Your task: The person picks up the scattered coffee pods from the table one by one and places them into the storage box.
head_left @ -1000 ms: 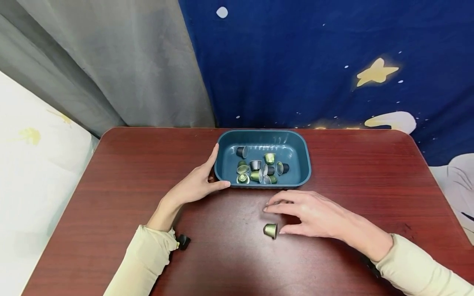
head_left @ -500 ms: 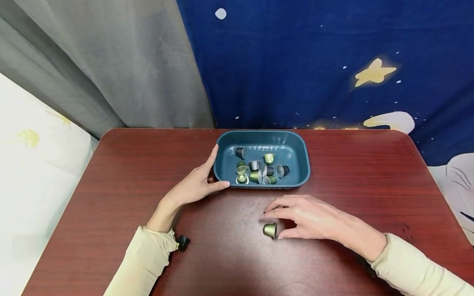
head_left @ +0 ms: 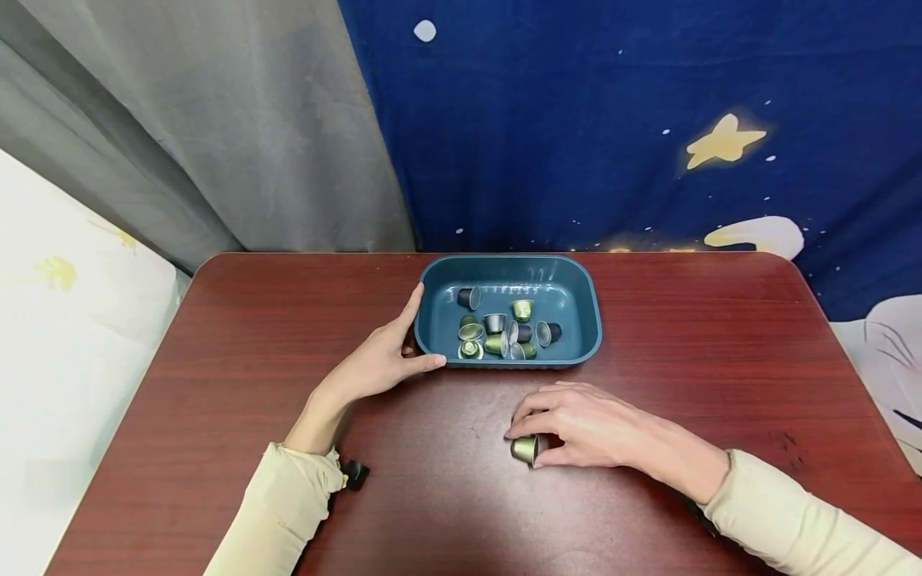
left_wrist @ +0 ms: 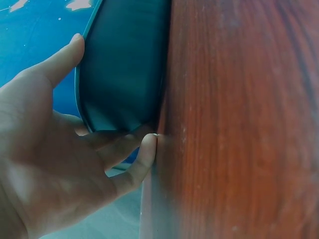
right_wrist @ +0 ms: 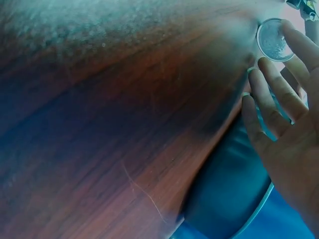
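A blue-green plastic tray (head_left: 565,298) stands at the table's far side with several green, black and silver coffee capsules (head_left: 495,343) lying in it. At its left end my left hand (head_left: 370,362) rests, thumb on the front rim and forefinger along the side, fingers spread. In the left wrist view the fingers (left_wrist: 144,154) touch the tray's outer wall (left_wrist: 124,64) low down by the table. In front of the tray, one green coffee capsule (head_left: 524,451) lies on its side. My right hand (head_left: 587,424) pinches it, thumb against its silver lid (right_wrist: 273,42) and fingertips at its other side.
All this is on a red-brown wooden table (head_left: 432,496). Behind it hang a grey curtain (head_left: 288,128) and a blue curtain (head_left: 547,128) with stars. A small black object (head_left: 356,474) shows at the left cuff.
My right hand has moved slightly left and down, its fingers closing round the green capsule, which stays in place on the table. The left hand keeps its place on the tray.
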`<state>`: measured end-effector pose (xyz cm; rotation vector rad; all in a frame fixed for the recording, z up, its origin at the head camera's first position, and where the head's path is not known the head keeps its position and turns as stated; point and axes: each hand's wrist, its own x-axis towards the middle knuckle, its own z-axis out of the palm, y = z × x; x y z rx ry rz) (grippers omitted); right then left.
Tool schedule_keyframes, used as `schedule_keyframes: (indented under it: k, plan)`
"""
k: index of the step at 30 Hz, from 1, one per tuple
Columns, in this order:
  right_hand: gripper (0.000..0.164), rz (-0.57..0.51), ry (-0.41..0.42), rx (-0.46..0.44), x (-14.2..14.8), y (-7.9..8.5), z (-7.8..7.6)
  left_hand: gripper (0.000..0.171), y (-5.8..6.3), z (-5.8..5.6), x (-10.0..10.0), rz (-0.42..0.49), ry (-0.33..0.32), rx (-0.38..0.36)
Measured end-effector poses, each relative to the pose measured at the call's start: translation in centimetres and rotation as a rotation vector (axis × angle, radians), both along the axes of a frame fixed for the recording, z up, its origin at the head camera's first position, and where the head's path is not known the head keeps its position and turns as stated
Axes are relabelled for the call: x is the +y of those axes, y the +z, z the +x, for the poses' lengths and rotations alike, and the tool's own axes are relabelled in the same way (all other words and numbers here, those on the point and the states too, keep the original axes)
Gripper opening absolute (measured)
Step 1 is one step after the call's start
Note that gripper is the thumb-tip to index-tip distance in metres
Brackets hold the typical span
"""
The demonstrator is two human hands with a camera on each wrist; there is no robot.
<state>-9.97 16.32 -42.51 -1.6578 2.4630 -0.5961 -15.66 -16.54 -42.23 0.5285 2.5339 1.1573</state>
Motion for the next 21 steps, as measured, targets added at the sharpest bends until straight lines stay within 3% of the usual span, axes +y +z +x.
schedule_keyframes:
  k: [21]
  plan:
    - [0.030,-0.005,0.005,-0.014,-0.52,-0.45,-0.35,0.108,-0.34,-0.12,-0.11,-0.024,0.016,0.008]
